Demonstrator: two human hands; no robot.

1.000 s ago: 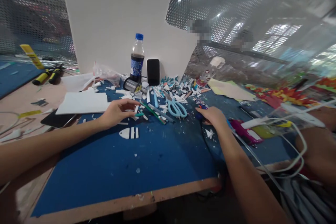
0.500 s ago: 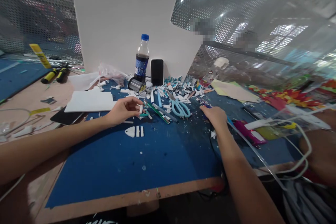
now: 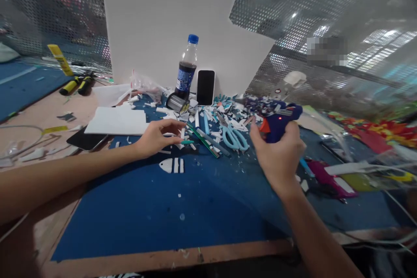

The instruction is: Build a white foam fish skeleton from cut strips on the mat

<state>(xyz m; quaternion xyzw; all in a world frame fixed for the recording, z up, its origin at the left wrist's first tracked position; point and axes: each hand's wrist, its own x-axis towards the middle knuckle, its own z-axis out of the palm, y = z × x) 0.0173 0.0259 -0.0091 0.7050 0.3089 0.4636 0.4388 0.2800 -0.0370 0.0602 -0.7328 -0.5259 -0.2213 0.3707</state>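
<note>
Above the right part of the blue mat [image 3: 156,221], the person's right hand [image 3: 276,158] is wrapped around one dark blue glue gun [image 3: 276,128] with one orange trigger and one tiny red light. The left hand [image 3: 159,137] pinches one small white piece [image 3: 183,133]. One teal bit [image 3: 187,142] is by its thumb; whether the hand holds it, one cannot tell. Just below lie three flat white pieces in a row: one pointy head [image 3: 166,165] with a dot and two strips [image 3: 176,165]. Between the hands lies one pair of light blue scissors [image 3: 232,129]. Behind are one spool [image 3: 177,103], one bottle [image 3: 185,71] with a blue cap, one upright phone [image 3: 205,88] and too many scraps [image 3: 221,113] to count.
</note>
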